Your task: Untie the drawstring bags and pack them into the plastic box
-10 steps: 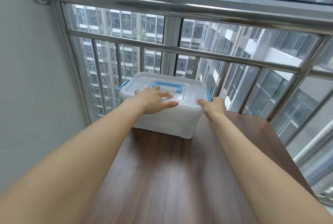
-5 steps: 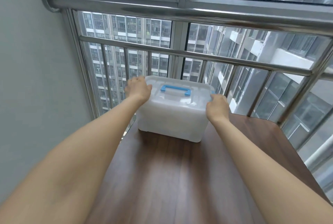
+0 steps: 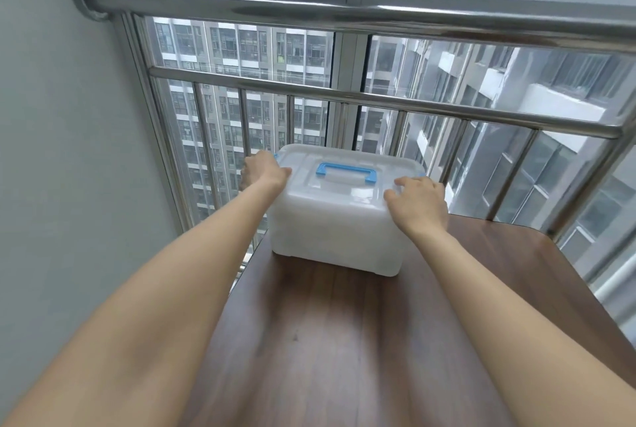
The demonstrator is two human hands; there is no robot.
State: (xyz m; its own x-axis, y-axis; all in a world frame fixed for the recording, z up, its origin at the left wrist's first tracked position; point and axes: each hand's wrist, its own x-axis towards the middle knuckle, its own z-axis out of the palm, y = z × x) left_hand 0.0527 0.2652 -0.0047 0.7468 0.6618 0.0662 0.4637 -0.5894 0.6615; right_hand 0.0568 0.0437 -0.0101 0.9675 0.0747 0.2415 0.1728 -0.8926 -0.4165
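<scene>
— Where's the box, and what are your hands doing?

— The plastic box [image 3: 339,220] sits at the far end of the wooden table [image 3: 330,340], close to the window railing [image 3: 378,100], lid [image 3: 344,172] still on, blue handle [image 3: 346,172] lying flat on top. My left hand [image 3: 263,170] is curled over the lid's left end and my right hand [image 3: 418,201] over its right end, fingers hooked on the rim. I can't tell whether the fingertips are on the side clips; the hands hide them.

— How would you get it open cleanly?

— I think both clips want releasing together, thumbs steadying the lid while the fingers pull outward, then lift straight up. Pulling one side alone would likely skid the box, since it looks light.

— Anything in the way?

— The railing is just behind the box, so little room to tip the lid backward; I'd draw the box toward me. The wall [image 3: 69,186] is on my left. I see no drawstring bags here; through the cloudy sides I can't tell what's inside.
</scene>
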